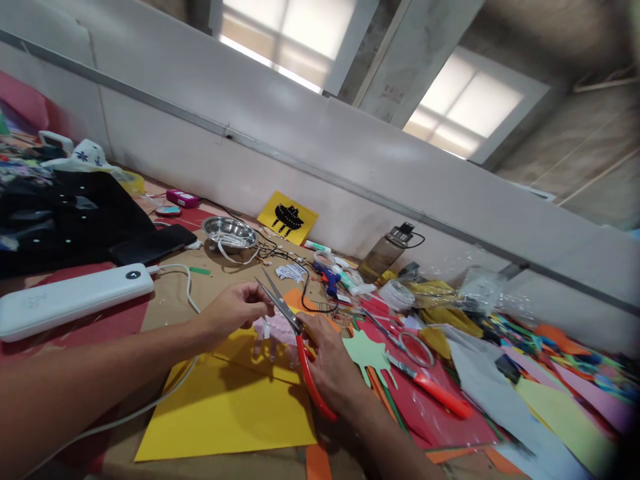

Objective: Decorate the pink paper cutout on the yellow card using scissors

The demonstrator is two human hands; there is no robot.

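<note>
My right hand [327, 357] holds red-handled scissors [307, 373], their blades parted and pointing up and left. Close to the blade tips is my left hand [240, 308], its fingers pinched together; a small pale piece shows just below them, but what the fingertips grip is too small to tell. Under both hands lies a pink cut-out shape [280, 333] with drip-like legs. It rests over yellow sheets [230, 407] on the brown table. Right of my right hand is a light green splat-shaped cut-out [367, 350].
A steel bowl [230, 233], a yellow card [289, 217] with a black shape, a blue glue gun [327, 280] and a bottle [387, 253] stand behind. A white power bank [75, 300] lies left. An orange-handled cutter [443, 395] and coloured scraps lie right.
</note>
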